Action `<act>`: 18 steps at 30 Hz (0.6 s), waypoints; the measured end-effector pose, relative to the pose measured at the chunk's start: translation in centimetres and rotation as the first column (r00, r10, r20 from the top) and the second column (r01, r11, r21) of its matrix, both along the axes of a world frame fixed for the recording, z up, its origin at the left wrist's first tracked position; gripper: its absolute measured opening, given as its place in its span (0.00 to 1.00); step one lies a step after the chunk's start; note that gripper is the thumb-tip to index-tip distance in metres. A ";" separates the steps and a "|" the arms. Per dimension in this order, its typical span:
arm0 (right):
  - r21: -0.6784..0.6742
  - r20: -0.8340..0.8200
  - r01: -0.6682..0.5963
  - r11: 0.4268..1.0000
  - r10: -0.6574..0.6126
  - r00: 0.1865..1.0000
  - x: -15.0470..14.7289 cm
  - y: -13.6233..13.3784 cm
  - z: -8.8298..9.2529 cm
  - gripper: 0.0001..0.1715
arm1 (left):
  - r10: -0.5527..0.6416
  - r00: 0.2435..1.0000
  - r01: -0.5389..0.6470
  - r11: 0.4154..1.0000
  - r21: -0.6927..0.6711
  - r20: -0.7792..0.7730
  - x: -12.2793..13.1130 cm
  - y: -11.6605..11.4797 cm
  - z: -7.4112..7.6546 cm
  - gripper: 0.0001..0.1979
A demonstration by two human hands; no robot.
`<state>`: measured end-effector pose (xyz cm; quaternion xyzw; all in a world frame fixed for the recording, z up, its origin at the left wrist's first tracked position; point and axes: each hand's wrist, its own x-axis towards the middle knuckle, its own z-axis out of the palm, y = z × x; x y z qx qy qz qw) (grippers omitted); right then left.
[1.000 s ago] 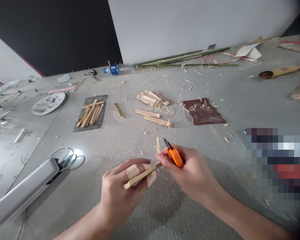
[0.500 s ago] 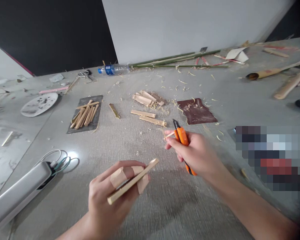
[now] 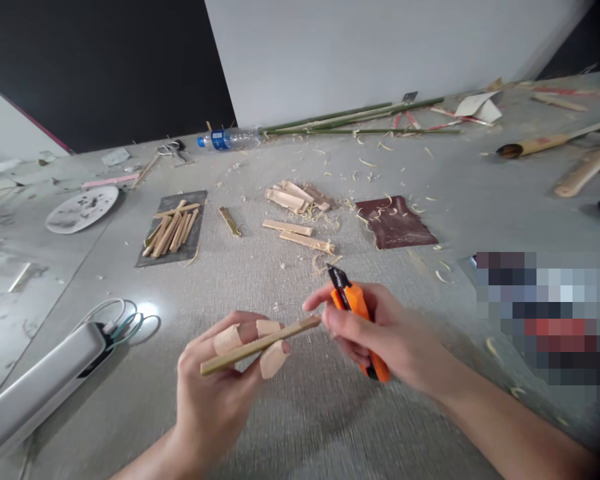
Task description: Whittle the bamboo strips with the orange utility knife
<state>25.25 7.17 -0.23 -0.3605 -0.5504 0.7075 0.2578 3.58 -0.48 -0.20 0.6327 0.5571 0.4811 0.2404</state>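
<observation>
The held stick (image 3: 245,356) is yellowish tan, browner at its right end. The knife (image 3: 361,308) is bright orange with a black head; the tape (image 3: 273,361) is beige. The counter (image 3: 250,280) is grey and finely streaked. The slats (image 3: 287,228) are pale tan, the right sheet (image 3: 397,231) maroon, the shavings (image 3: 367,162) pale yellow. The left sheet (image 3: 193,198) is charcoal under tan sticks (image 3: 170,235). The white plate (image 3: 73,219) has dark blotches. The clear bottle (image 3: 243,138) has a blue cap (image 3: 201,142) and label (image 3: 221,139); the poles (image 3: 423,104) are green.

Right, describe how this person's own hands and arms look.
The left hand wears beige, tape-like wraps on its fingers; none shows on the right hand. The left forearm and right forearm are bare, with no sleeves or watch in view.
</observation>
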 end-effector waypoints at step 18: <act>0.016 -0.007 0.021 1.000 -0.021 1.000 -0.5 0.1 -0.4 0.10 | 0.101 0.500 0.656 0.605 -0.452 0.860 0.0 0.8 -1.1 0.14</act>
